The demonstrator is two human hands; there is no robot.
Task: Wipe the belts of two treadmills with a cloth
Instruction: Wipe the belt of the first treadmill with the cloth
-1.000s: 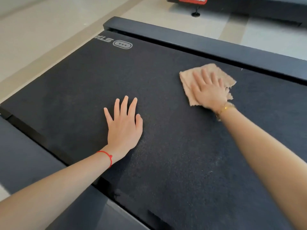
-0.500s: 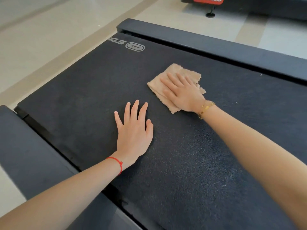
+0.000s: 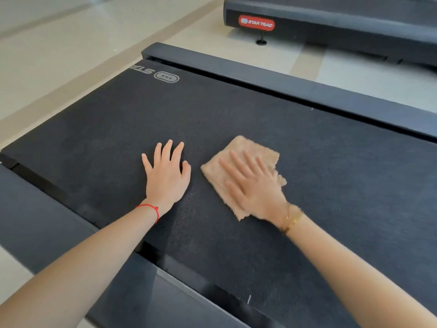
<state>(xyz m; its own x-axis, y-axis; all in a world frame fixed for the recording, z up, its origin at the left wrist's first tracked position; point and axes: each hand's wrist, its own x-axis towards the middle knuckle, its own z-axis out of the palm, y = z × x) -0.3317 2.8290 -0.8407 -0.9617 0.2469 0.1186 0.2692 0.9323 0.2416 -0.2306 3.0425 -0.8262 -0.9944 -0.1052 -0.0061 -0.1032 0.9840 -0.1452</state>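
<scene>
Right hand (image 3: 256,188) lay flat on the tan cloth (image 3: 241,171), fingers (image 3: 238,162) straight and spread, pressing it to the treadmill belt (image 3: 236,119), not curled round it. Since a second earlier the cloth had swept from up by the far side rail (image 3: 283,84) down and leftward across the belt; it now sat mid-belt, just beside the left hand (image 3: 166,176), not touching it. Right hand was motion-blurred, so the stroke looked in progress. Left hand was planted flat on the belt, fingers open, gripping nothing, same bracing spot as before, red string bracelet (image 3: 151,209) on the wrist. Judgement: one cross-belt pass nearly done on this section; the end by the printed logo (image 3: 165,77) and the stretch off to the right likely need passes. Second treadmill (image 3: 331,22) with red Star Trac badge sat well apart at top, no hand or cloth near it.
</scene>
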